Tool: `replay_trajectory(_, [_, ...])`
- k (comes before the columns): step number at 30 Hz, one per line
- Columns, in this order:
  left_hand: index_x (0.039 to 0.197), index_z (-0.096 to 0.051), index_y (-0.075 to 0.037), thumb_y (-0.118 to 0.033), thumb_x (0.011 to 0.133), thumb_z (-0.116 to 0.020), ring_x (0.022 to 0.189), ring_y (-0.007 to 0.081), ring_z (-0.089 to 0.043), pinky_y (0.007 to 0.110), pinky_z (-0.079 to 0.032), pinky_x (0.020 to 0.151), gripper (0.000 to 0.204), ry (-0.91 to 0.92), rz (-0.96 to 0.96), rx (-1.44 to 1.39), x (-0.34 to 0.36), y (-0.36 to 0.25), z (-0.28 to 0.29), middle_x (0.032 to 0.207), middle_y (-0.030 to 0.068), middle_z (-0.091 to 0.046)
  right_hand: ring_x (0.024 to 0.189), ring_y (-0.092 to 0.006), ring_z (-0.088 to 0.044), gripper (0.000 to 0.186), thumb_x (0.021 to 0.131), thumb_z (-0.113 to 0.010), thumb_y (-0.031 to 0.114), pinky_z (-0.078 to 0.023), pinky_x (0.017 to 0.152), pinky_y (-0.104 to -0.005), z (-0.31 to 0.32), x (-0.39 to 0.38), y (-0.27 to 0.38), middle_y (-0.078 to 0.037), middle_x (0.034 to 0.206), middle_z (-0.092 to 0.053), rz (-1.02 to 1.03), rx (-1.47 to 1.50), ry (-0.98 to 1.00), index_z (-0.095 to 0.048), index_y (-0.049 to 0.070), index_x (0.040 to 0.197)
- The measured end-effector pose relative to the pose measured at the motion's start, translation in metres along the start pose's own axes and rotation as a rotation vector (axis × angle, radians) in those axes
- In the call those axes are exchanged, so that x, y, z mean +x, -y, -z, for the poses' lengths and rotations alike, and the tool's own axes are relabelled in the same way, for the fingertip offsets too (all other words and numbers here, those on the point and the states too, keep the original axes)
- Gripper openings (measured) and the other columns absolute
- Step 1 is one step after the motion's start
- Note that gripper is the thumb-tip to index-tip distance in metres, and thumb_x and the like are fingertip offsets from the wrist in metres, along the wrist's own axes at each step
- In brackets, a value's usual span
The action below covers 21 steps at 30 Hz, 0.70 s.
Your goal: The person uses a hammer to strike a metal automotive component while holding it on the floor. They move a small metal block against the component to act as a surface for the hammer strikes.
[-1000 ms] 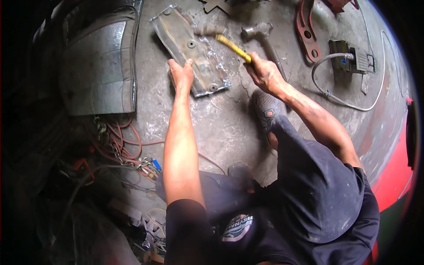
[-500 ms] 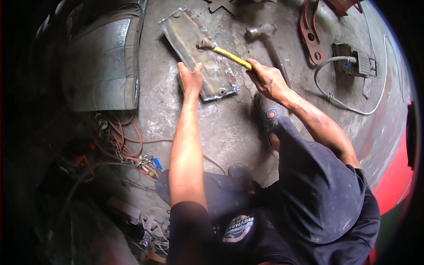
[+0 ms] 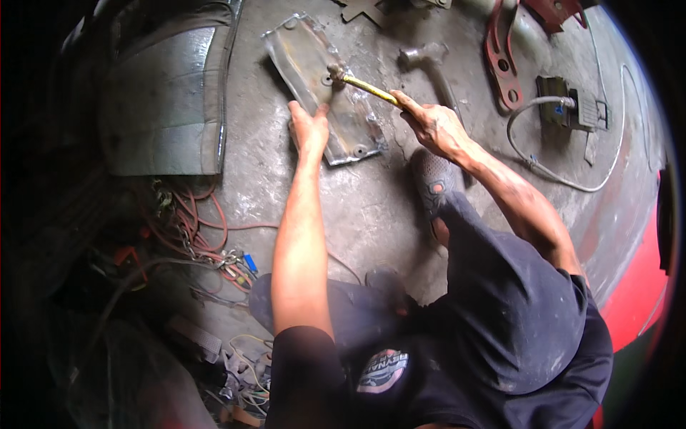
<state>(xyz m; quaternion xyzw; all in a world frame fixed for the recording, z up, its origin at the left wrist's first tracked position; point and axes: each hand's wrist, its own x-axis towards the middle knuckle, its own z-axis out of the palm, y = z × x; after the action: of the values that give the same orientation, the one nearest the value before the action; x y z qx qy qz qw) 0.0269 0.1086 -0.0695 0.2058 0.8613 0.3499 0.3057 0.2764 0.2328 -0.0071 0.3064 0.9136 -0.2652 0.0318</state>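
My left hand (image 3: pixel 309 129) grips the left long edge of a dented, stained metal plate (image 3: pixel 307 64) lying on the concrete floor. My right hand (image 3: pixel 436 129) is closed round the yellow handle of a hammer (image 3: pixel 370 89), whose head is over the middle of the plate, beside a round hole; whether it touches is unclear. A larger hammer (image 3: pixel 421 56) with a dark handle lies right of the plate, its handle running behind my right hand and wrist.
A padded silvery panel (image 3: pixel 164 104) lies at left, with tangled red hoses (image 3: pixel 200 220) and chain below it. At right are a red metal bracket (image 3: pixel 500 64), a boxy hose-fitted device (image 3: pixel 572 111) and a red surface (image 3: pixel 636 286). My shoe (image 3: pixel 434 179) is beside my right forearm.
The yellow-handled hammer has swung from above the plate's right side onto or just over its middle. My left hand and the plate have shifted right in the picture since a second ago.
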Motion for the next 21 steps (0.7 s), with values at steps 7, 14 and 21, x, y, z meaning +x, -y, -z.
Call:
replay_trajectory(7, [0.125, -0.048, 0.003, -0.022, 0.089, -0.077, 0.114, 0.0486, -0.064, 0.050, -0.049, 0.100, 0.052, 0.018, 0.007, -0.010, -0.011, 0.007, 0.001, 0.116, 0.0318, -0.068, 0.067, -0.0374, -0.067, 0.051, 0.102, -0.059, 0.022, -0.052, 0.061, -0.0482, -0.001, -0.008, -0.003, -0.017, 0.078, -0.066, -0.075, 0.153, 0.058, -0.046, 0.023, 0.152])
replay_trajectory(14, [0.123, -0.048, 0.003, -0.019, 0.090, -0.076, 0.111, 0.0481, -0.066, 0.049, -0.050, 0.099, 0.048, 0.042, 0.016, -0.037, -0.035, 0.014, 0.008, 0.115, 0.0315, -0.069, 0.072, -0.0385, -0.068, 0.052, 0.101, -0.061, 0.021, -0.053, 0.064, -0.0487, 0.010, -0.005, 0.010, -0.019, 0.082, -0.067, -0.072, 0.258, -0.239, -0.047, 0.023, 0.150])
replay_trajectory(21, [0.123, -0.048, 0.002, -0.020, 0.090, -0.076, 0.112, 0.0507, -0.064, 0.053, -0.049, 0.097, 0.049, 0.025, 0.070, 0.005, -0.055, 0.009, -0.004, 0.114, 0.0331, -0.068, 0.070, -0.0348, -0.067, 0.056, 0.100, -0.063, 0.019, -0.053, 0.060, -0.0443, 0.010, -0.007, 0.010, -0.016, 0.079, -0.064, 0.108, 0.202, -0.286, -0.046, 0.026, 0.152])
